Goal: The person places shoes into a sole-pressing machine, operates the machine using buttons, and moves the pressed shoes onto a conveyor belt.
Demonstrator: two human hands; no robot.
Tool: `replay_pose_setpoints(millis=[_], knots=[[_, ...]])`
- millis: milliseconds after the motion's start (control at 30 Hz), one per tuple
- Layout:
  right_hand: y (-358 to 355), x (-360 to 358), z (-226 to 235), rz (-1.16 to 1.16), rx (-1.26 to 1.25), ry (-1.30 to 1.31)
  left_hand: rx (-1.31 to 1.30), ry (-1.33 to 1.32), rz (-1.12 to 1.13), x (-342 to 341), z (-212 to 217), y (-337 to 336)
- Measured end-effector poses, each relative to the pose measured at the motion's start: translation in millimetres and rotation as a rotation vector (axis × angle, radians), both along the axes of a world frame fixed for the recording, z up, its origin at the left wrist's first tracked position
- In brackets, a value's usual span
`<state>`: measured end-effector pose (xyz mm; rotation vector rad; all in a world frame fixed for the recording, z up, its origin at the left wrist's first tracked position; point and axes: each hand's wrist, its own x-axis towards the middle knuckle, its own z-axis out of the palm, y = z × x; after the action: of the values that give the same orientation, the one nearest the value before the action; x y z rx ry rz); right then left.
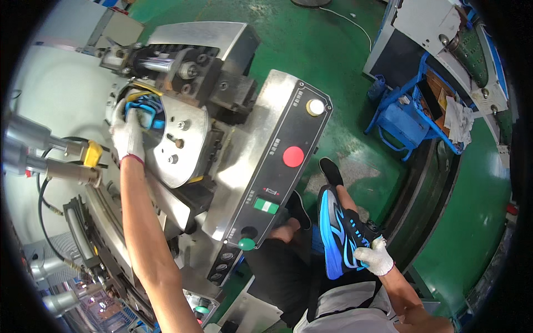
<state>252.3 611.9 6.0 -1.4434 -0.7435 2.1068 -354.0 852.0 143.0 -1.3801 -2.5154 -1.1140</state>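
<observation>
"Left hand (127, 136), at half past nine: what has it got?"

"It touches a blue thing (147, 115) tucked in the metal machine (194, 152), near ten o'clock. I can't tell how tight it squeezes, as part of it is hidden"

"And the right hand (379, 258)?"

"Closed on the ankle end of a blue and black shoe (340, 233), between four and five o'clock. The toe points to about twelve"

"Is the shoe heavy?"

"Light, I guess, since one hand holds it up. The thick sole (331, 252) looks springy but firm, maybe a bit slippy. The top (345, 225) looks soft and could squash"

"Where's best to hold it?"

"Down by the heel (335, 271), at six o'clock on the shoe, not by the floppy laces (358, 236)"
</observation>
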Motion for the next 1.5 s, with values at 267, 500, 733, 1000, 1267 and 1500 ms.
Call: replay_pose_setpoints(millis=[267, 500, 733, 1000, 1267, 1500], knots=[[-5.8, 9.8, -9.3, -0.119, 0.055, -0.042, 0.378, -0.200, 0.097, 10.2, 3.0, 11.3], [-24.1, 10.0, 17.5, -0.144, 0.020, -0.018, 0.677, -0.133, 0.033, 99.8, 91.8, -84.7], [4.7, -37.8, 72.2, -0.157, 0.352, 0.121, 0.477, 0.136, -0.445, 213.6, 87.5, -300.0], [140.8, -181.6, 177.9, 0.195, 0.984, -0.150, -0.103, -0.358, -0.544, 283.2, -30.9, -487.1], [292.7, -449.0, 243.1, 0.747, 1.300, -0.463, -0.122, -0.522, -0.360, 281.6, -35.4, -510.9], [325.8, -537.6, 139.4, 0.707, 1.694, -0.932, -0.028, -0.660, -0.360, 267.2, -47.9, -514.2]])
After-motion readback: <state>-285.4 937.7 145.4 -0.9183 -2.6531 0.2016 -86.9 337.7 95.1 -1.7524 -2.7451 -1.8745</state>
